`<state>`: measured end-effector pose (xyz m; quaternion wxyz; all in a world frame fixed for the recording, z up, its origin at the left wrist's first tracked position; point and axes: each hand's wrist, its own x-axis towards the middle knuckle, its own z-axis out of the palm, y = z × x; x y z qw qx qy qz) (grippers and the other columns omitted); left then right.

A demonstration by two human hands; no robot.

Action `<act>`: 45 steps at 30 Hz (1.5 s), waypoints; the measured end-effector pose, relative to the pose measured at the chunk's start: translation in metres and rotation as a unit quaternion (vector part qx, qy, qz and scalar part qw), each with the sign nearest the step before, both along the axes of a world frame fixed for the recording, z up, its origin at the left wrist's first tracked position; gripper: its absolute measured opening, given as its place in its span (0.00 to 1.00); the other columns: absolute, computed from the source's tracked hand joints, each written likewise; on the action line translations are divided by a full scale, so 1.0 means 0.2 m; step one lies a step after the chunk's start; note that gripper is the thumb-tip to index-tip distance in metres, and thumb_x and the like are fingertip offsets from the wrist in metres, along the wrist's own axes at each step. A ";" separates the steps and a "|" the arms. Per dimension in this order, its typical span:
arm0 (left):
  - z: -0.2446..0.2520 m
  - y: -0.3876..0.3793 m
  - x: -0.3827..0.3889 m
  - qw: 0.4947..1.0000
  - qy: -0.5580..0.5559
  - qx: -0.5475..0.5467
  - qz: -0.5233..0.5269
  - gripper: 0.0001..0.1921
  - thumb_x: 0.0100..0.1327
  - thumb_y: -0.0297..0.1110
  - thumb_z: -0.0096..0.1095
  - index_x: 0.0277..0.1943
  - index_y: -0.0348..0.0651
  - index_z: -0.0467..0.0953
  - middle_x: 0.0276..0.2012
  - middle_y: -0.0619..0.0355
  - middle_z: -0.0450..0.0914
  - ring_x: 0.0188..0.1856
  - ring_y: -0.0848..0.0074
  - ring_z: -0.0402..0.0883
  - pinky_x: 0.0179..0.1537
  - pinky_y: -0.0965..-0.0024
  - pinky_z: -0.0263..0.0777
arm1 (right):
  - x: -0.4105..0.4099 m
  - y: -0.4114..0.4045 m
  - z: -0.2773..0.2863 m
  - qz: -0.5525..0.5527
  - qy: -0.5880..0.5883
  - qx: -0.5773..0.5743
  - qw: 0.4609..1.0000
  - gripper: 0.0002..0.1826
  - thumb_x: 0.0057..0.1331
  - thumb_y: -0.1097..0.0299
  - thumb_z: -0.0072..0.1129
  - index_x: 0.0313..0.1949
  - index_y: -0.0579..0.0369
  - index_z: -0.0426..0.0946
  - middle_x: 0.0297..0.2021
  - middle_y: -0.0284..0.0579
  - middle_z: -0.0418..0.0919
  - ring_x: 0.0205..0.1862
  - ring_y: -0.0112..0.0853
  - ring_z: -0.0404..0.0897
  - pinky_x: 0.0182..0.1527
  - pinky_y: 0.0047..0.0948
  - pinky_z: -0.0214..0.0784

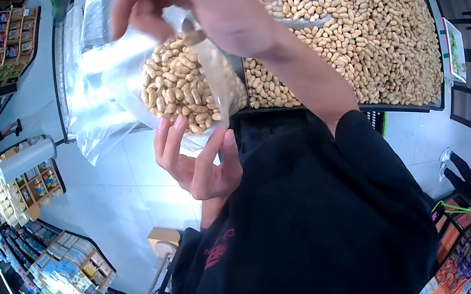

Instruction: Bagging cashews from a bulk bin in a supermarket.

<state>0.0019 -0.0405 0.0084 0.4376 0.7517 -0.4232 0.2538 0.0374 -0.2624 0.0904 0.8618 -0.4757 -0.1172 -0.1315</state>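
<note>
A clear plastic bag (213,70) full of unshelled peanuts (180,86) sits at the near edge of the display bin. My left hand (200,162) is at the bag's near side, its thumb and forefinger pinching the plastic edge. The other fingers of that hand rest against the bag's lower front. My right hand (149,8), blurred, reaches across above the bag's far side with its fingers bent downward. Whether it grips any plastic cannot be made out. A small dark, blurred patch shows just below its fingers.
Loose peanuts (384,26) fill the bin on the right, its dark rim (403,107) close to my body. Clear plastic sheeting (89,97) covers the left part. A plastic bag roll (27,160) is at left. People stand at far left and lower right, near stocked shelves (4,41).
</note>
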 end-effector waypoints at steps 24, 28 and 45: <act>-0.03 0.01 0.03 0.999 -0.003 0.011 -0.029 0.09 0.62 0.39 0.72 0.37 0.42 0.84 0.56 0.42 0.77 0.66 0.44 0.71 0.66 0.43 0.64 | -0.37 -0.01 -1.25 -0.517 0.056 -0.583 0.624 0.07 0.66 0.70 0.67 0.42 0.58 0.81 0.26 0.43 0.79 0.26 0.37 0.78 0.34 0.34 0.72; -0.02 0.02 0.02 0.999 -0.002 0.024 -0.028 0.09 0.62 0.38 0.72 0.37 0.43 0.84 0.56 0.42 0.77 0.66 0.44 0.71 0.67 0.43 0.64 | -0.35 -0.04 -1.22 -0.510 0.149 -0.481 0.697 0.07 0.70 0.67 0.65 0.39 0.58 0.83 0.16 0.40 0.77 0.16 0.28 0.75 0.21 0.29 0.65; -0.02 0.00 0.01 0.999 -0.002 0.035 -0.021 0.09 0.61 0.41 0.74 0.35 0.46 0.86 0.56 0.47 0.78 0.64 0.47 0.71 0.64 0.49 0.66 | 0.08 0.18 -0.20 -0.510 -0.179 -0.335 0.772 0.13 0.71 0.59 0.64 0.30 0.52 0.84 0.19 0.36 0.79 0.18 0.24 0.76 0.21 0.26 0.63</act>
